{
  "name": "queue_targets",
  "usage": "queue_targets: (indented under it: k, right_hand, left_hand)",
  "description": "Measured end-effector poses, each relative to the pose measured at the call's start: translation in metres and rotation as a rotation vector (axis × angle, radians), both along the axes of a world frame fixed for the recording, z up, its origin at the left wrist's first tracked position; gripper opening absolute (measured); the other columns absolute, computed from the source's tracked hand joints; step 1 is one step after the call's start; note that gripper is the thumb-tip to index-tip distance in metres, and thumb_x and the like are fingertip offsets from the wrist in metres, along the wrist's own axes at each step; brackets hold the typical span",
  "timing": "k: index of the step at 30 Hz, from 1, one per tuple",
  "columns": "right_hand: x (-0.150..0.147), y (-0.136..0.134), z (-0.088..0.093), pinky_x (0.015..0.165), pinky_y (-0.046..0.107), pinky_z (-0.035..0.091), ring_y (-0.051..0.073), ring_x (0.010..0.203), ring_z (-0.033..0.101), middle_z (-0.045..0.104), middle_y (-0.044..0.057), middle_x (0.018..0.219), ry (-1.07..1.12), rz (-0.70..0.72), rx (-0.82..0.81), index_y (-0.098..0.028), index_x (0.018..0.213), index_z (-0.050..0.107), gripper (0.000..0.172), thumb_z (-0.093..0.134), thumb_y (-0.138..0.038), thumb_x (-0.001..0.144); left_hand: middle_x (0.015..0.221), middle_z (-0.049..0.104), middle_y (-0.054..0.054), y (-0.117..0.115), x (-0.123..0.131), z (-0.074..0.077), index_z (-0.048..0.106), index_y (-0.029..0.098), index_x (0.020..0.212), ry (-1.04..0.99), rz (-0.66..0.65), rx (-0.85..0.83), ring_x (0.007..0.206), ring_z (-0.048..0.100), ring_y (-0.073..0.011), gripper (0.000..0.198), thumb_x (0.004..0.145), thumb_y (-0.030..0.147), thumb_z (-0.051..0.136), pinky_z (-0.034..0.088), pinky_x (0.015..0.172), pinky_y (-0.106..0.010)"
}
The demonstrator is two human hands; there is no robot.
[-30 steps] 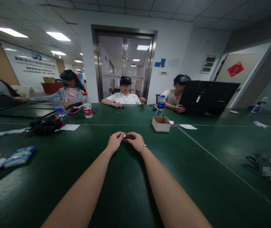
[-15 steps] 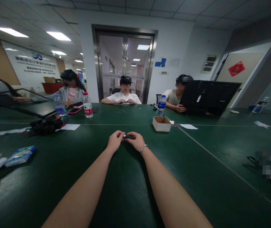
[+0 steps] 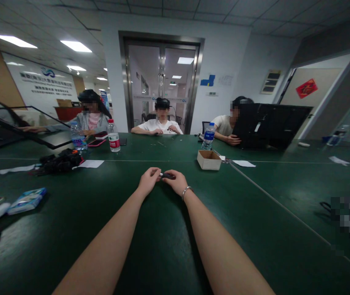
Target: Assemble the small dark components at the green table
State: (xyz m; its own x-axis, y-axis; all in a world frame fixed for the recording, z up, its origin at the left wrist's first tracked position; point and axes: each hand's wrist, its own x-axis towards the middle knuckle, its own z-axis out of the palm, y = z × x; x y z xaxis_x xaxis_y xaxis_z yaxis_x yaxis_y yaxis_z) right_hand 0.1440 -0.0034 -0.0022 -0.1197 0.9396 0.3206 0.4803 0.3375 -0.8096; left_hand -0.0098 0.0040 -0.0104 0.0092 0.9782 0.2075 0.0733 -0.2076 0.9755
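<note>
From my head view, the box (image 3: 208,160) sits open on the green table (image 3: 168,246), and I place everything by it. Both my hands are nearer to me than the box and to its left, arms stretched out. My right hand (image 3: 177,183) grips a small black stick (image 3: 168,176) by its dark body, thumb and fingers closed around it. My left hand (image 3: 149,181) is pinched together at the stick's silver end; my fingers hide just how much of it they hold. The stick lies crosswise between my two hands, left of the box and a little nearer to me. A silvery bracelet (image 3: 186,192) circles my right wrist.

Just behind the box stands a blue-capped bottle (image 3: 208,135). To the box's right lies a white paper (image 3: 244,163), and further right and beyond it stands a black monitor (image 3: 269,125), with a co-worker (image 3: 224,125) partly hidden behind it, one hand at its edge. Left of the box and farther from me is a red-capped bottle (image 3: 114,137); well left of the box lie a black heap (image 3: 58,162), its parts too blurred to tell, and, nearer to me, a blue packet (image 3: 27,200). Beyond the box and to its left, another person (image 3: 154,126) in a white top sits across the table, both hands at its far edge.
</note>
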Motion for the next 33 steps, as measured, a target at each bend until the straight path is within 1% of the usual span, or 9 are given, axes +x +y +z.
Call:
queue_targets:
  k: [4,7,9,12,15,20,23,28,33]
  right_hand:
    - [0.0007,0.0003,-0.0007,0.059,0.024,0.041,0.011,0.061,0.051,0.060,-0.001,0.071,-0.003,-0.004,0.007,-0.020,0.089,0.067,0.027,0.066,-0.028,0.063]
    - [0.0015,0.0017,-0.0020,0.060,0.024,0.041,0.011,0.063,0.051,0.059,-0.001,0.071,0.004,-0.016,0.018,-0.019,0.089,0.067,0.028,0.066,-0.029,0.063]
    - [0.0015,0.0022,-0.0025,0.061,0.024,0.041,0.012,0.063,0.051,0.059,-0.001,0.071,0.010,-0.013,0.014,-0.019,0.089,0.067,0.029,0.066,-0.029,0.063]
    - [0.0009,0.0020,-0.0027,0.061,0.024,0.041,0.012,0.064,0.052,0.059,-0.001,0.071,0.007,-0.001,0.005,-0.019,0.090,0.067,0.029,0.066,-0.029,0.063]
    - [0.0005,0.0014,-0.0027,0.061,0.025,0.041,0.012,0.064,0.052,0.060,-0.001,0.072,0.003,0.002,0.003,-0.020,0.090,0.067,0.028,0.066,-0.030,0.063]
    - [0.0009,0.0010,-0.0019,0.061,0.025,0.042,0.012,0.063,0.052,0.060,0.000,0.071,0.000,-0.009,0.002,-0.019,0.089,0.067,0.028,0.067,-0.028,0.063]
    - [0.0008,0.0017,-0.0021,0.062,0.025,0.042,0.012,0.064,0.052,0.060,0.000,0.071,0.011,-0.013,0.000,-0.019,0.089,0.067,0.028,0.067,-0.028,0.062]
    - [-0.0007,0.0016,-0.0023,0.062,0.025,0.043,0.012,0.063,0.053,0.061,0.000,0.072,0.029,0.004,-0.021,-0.018,0.090,0.066,0.028,0.066,-0.027,0.063]
    - [-0.0005,-0.0005,-0.0002,0.061,0.025,0.042,0.012,0.063,0.053,0.061,0.000,0.071,0.023,0.007,-0.028,-0.018,0.089,0.067,0.027,0.066,-0.026,0.064]
  left_hand:
    - [0.075,0.063,-0.004,-0.0044,-0.0020,0.0027,0.062,0.017,0.082,0.179,0.029,0.058,0.067,0.059,-0.0152,0.024,0.075,0.038,0.055,0.049,0.066,-0.029]
    - [0.090,0.064,-0.004,-0.0071,-0.0039,0.0051,0.063,0.019,0.087,0.179,-0.054,0.182,0.085,0.060,-0.0164,0.018,0.072,0.028,0.059,0.048,0.079,-0.030]
    - [0.102,0.062,-0.005,-0.0076,-0.0038,0.0058,0.061,0.021,0.097,0.146,-0.074,0.204,0.092,0.058,-0.0164,0.027,0.070,0.025,0.061,0.046,0.084,-0.030]
    - [0.102,0.061,-0.007,-0.0072,-0.0026,0.0054,0.056,0.021,0.105,0.131,-0.005,0.122,0.083,0.060,-0.0161,0.034,0.074,0.035,0.058,0.049,0.074,-0.030]
    - [0.083,0.063,-0.007,-0.0070,-0.0022,0.0052,0.059,0.016,0.090,0.178,0.038,0.039,0.069,0.060,-0.0155,0.031,0.078,0.043,0.050,0.048,0.061,-0.028]
    - [0.085,0.063,-0.003,-0.0088,-0.0036,0.0081,0.060,0.019,0.085,0.215,-0.009,0.176,0.079,0.059,-0.0146,0.014,0.074,0.028,0.054,0.047,0.074,-0.028]
    - [0.095,0.063,-0.004,-0.0099,-0.0035,0.0090,0.059,0.020,0.093,0.175,0.020,0.214,0.088,0.059,-0.0158,0.021,0.072,0.025,0.057,0.046,0.080,-0.029]
    - [0.087,0.063,-0.006,-0.0087,-0.0027,0.0059,0.059,0.018,0.094,0.217,0.102,0.057,0.077,0.059,-0.0164,0.031,0.077,0.043,0.051,0.047,0.066,-0.027]
    - [0.081,0.063,-0.005,-0.0078,-0.0027,0.0061,0.060,0.017,0.088,0.202,-0.013,0.050,0.071,0.059,-0.0152,0.026,0.078,0.039,0.050,0.047,0.062,-0.026]
